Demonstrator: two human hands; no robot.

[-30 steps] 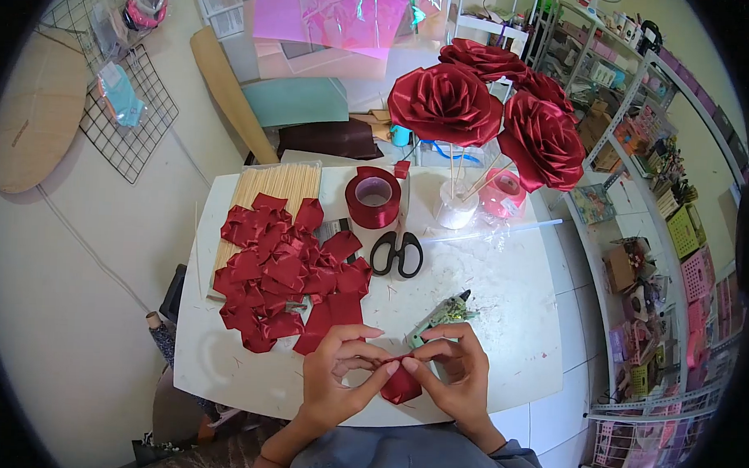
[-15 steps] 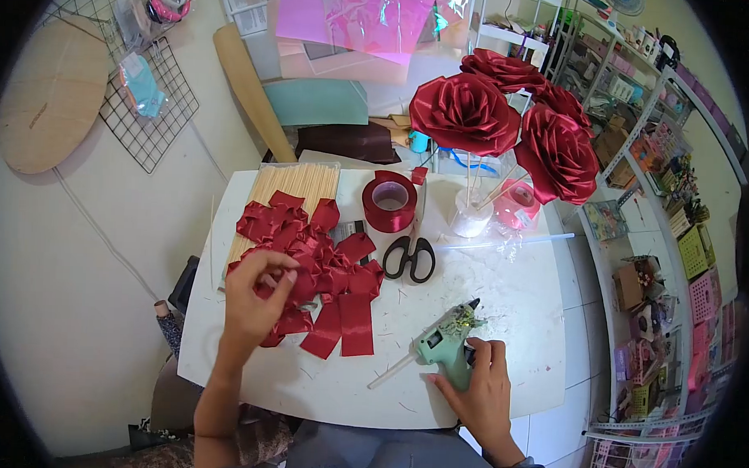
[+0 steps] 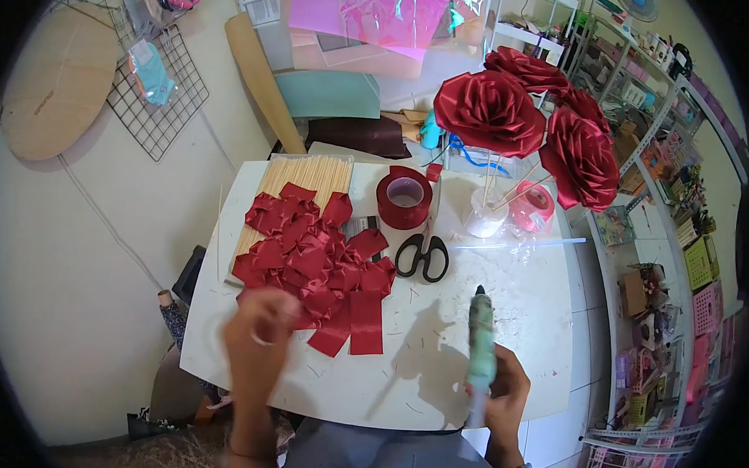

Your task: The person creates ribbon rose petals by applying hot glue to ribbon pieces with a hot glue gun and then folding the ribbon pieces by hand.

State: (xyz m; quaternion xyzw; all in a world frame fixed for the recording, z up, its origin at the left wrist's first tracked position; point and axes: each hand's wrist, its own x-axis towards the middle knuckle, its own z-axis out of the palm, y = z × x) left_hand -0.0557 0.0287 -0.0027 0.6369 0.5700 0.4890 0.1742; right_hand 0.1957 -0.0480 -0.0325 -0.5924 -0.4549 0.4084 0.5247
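Observation:
My right hand [image 3: 509,389] is wrapped round a pale green glue gun [image 3: 481,341], which is raised off the table with its dark nozzle pointing away from me. A glue stick trails from its rear. Motion smears my left hand [image 3: 257,341] at the near left side of a heap of folded red satin ribbon pieces [image 3: 312,252]. Whether those fingers hold anything is not clear. Two flat ribbon strips [image 3: 366,323] lie at the heap's near edge. Beyond it are black-handled scissors [image 3: 423,259] and a roll of red ribbon [image 3: 390,210].
Wooden sticks [image 3: 309,178] lie under the heap's far side on the white table [image 3: 369,391]. Large red ribbon roses [image 3: 490,113] stand on sticks in a white holder [image 3: 484,218], beside a pink roll [image 3: 532,203]. Loaded shelves [image 3: 649,281] line the right.
My right hand has closed round the glue gun and lifted it from the table, turning it upright in view. My left hand has drawn back from the ribbon heap toward me.

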